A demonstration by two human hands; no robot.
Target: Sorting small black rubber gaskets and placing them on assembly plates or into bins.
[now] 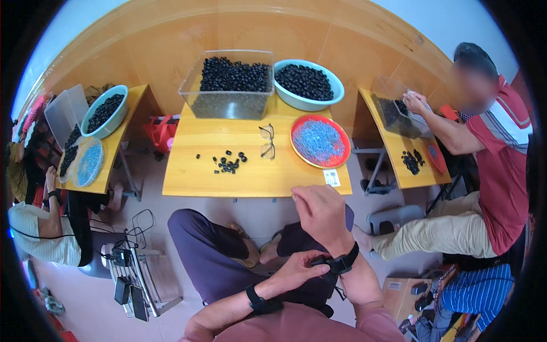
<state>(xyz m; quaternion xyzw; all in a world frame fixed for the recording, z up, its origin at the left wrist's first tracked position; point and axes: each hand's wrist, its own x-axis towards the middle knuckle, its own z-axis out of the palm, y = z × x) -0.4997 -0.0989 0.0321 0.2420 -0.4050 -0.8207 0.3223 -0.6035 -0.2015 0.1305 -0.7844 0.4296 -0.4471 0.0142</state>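
Where left hand [299, 270] touches, wristband [344, 264] circles right wrist [341, 245]

Eyeglasses [272, 142]; red bag [165, 134]; carton [396, 299]

Two black wristbands [345, 264], lower centre; one pair of glasses [270, 135], mid-frame; two pale-blue basins [310, 106], upper left and upper centre; three yellow tables [216, 137]

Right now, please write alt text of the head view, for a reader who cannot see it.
The wearer's left hand touches a black device strapped below the right hand. Ahead, a yellow table holds loose black parts, eyeglasses and a red tray of blue pieces.
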